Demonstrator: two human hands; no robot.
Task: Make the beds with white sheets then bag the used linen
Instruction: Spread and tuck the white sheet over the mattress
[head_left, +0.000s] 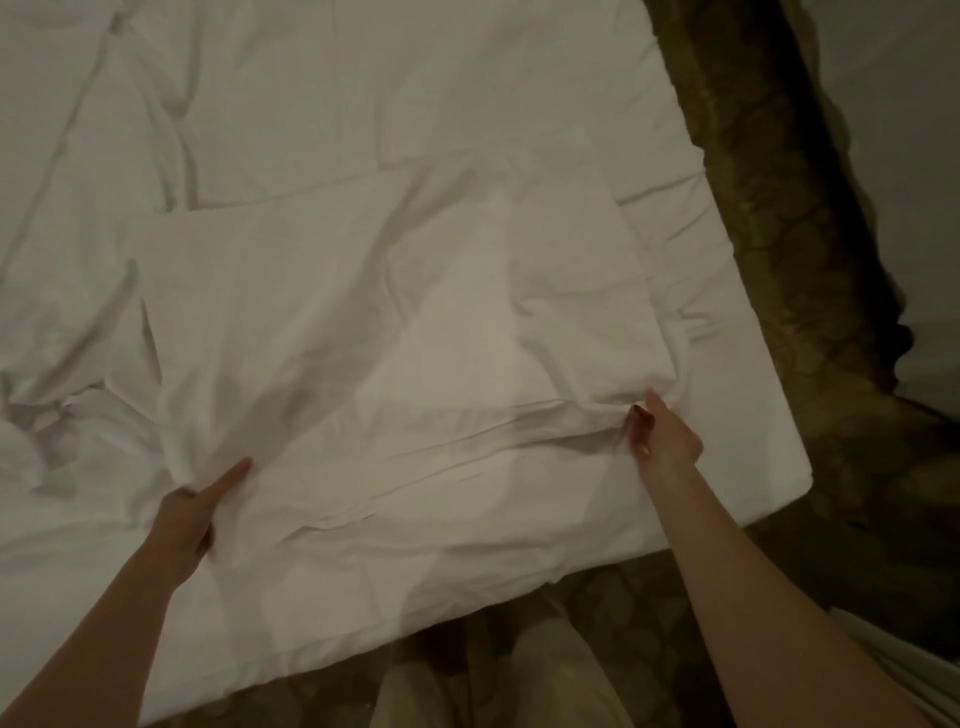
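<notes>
A: Legs in pale trousers at the bottom middle of the frame, standing on patterned carpet — person is right up against the near edge of the bed.

B: Hands?

A: Left hand at lower left, index finger stretched out flat on the cloth, other fingers curled under a bunched bit of the folded sheet — reads as a grip on its near-left edge. Right hand right of centre, fingers curled in and pinching a ridge of the same sheet at its near-right corner.

B: Where's the sheet sitting?

A: Centre of the frame, lying on the bed, folded into a rough rectangle, several layers showing along the near edge. Under it, more white bedding; rumpled white linen piled at the left edge of the frame. Can't tell which of that is used.

B: Handling?

A: Soft, limp, light — no stiffness at all, it creases wherever the fingers close. Not fragile. Judgement: layers will likely slide over each other, so a one-layer pinch would peel the fold open and not move the whole piece.

B: So where to hold?

A: Corners or the hemmed edge, both hands well apart as they are now. To spread it, take the top layer only; to shift it, gather all layers. Lift, don't drag — dragging would likely rumple the cloth beneath.
</notes>
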